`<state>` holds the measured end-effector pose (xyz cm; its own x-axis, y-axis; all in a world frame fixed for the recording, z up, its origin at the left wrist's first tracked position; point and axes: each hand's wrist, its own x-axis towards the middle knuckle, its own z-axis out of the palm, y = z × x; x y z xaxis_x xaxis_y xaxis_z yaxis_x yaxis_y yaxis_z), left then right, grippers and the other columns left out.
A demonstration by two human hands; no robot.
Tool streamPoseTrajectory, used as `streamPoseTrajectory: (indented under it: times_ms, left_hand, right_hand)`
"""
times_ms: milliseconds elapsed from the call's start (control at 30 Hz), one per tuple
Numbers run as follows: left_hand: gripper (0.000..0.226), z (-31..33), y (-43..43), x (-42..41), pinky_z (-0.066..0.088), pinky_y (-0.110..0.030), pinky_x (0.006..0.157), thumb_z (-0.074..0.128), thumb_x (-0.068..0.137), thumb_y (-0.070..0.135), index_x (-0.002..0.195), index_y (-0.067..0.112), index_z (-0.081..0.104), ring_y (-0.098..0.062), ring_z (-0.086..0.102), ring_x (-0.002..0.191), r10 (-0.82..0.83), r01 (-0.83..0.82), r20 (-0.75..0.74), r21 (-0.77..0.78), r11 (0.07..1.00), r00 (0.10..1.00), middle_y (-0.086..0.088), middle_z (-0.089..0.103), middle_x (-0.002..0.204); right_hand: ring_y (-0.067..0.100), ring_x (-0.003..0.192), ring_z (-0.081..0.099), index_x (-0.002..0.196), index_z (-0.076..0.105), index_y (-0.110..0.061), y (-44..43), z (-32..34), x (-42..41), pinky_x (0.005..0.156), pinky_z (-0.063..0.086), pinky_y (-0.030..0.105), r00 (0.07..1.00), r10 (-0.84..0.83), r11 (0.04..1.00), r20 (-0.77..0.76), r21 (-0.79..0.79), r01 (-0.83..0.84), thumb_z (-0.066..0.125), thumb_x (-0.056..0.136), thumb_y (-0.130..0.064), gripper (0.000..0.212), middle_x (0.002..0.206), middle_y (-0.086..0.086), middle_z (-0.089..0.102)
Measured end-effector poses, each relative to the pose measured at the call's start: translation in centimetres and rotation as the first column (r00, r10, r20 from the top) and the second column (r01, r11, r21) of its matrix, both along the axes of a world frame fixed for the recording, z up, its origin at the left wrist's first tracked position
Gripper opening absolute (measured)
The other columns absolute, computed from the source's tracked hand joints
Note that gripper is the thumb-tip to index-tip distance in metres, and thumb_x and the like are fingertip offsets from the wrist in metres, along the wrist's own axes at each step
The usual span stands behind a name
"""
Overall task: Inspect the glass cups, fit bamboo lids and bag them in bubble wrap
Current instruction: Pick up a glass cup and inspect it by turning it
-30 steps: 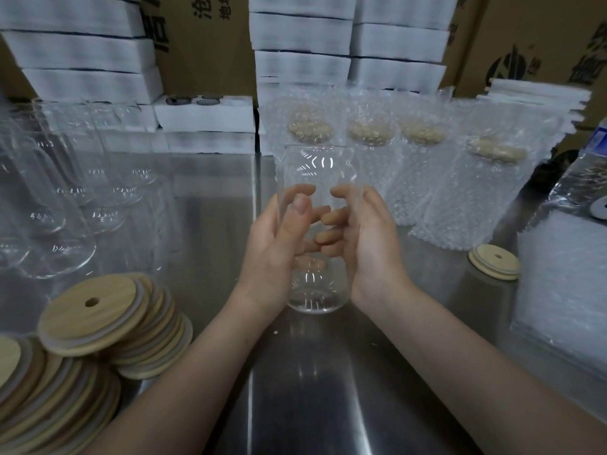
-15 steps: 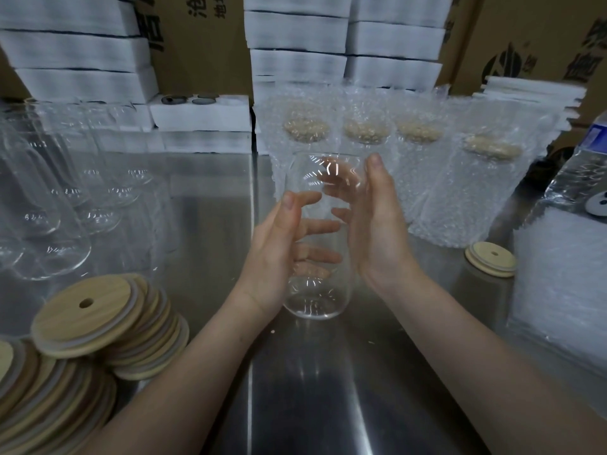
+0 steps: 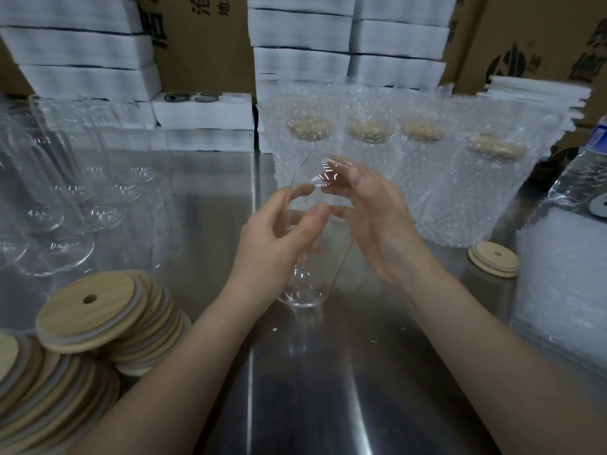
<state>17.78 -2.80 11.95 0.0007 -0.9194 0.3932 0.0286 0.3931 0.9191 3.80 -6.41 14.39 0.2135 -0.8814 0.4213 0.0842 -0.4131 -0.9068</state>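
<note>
Glass cup (image 3: pixel 307 284) tilted over bench (image 3: pixel 328 389). Left hand (image 3: pixel 276 247) grips its wall; right hand (image 3: pixel 377 221) curls loosely round the rim. Risk: loose hold on smooth glass, slip onto steel, chipped base.

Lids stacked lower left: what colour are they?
Light tan wood lids with pale grey rims; head view.

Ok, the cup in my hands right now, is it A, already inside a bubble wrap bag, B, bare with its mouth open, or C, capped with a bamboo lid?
B: the cup between the left hand and right hand is bare clear glass, with no lid or wrap on it.
</note>
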Motion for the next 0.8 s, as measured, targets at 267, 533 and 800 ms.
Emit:
streamPoseTrajectory:
  times_ms: [267,533,800]
  left_hand:
    - [0.075,-0.40,-0.05,0.62,0.058,-0.040,0.083,0.069,0.054,0.077,0.124,0.056,0.052,-0.005,0.069,0.086,0.303,-0.273,0.303,-0.137,0.952,0.904,0.016,0.070,0.097]
    - [0.094,-0.01,0.37,0.70,0.051,-0.041,0.093,0.071,0.058,0.071,0.141,0.032,0.050,-0.017,0.062,0.111,0.488,-0.295,0.563,-0.402,0.867,0.667,0.006,0.064,0.124]
    - [0.094,-0.25,-0.04,0.55,0.045,-0.044,0.093,0.089,0.054,0.053,0.136,0.019,0.056,-0.028,0.063,0.106,0.598,-0.236,0.613,-0.570,0.787,0.516,-0.001,0.066,0.119]
  right_hand:
    - [-0.004,0.098,0.062,0.105,0.057,-0.033,-0.26,-0.10,-0.05,0.096,0.049,0.020,0.998,-0.064,0.997,0.019,0.048,0.063,0.065,0.095,-0.017,0.021,0.126,0.005,0.064]
    - [0.000,0.090,0.061,0.100,0.057,-0.029,-0.03,-0.38,0.27,0.086,0.052,0.018,0.978,-0.207,0.975,0.015,0.089,0.205,0.071,0.090,-0.017,0.021,0.120,0.008,0.066]
    - [0.012,0.082,0.068,0.101,0.062,-0.014,0.04,-0.52,0.18,0.078,0.058,0.032,0.958,-0.252,0.950,0.135,0.221,0.219,0.069,0.091,-0.012,0.012,0.110,0.016,0.069]
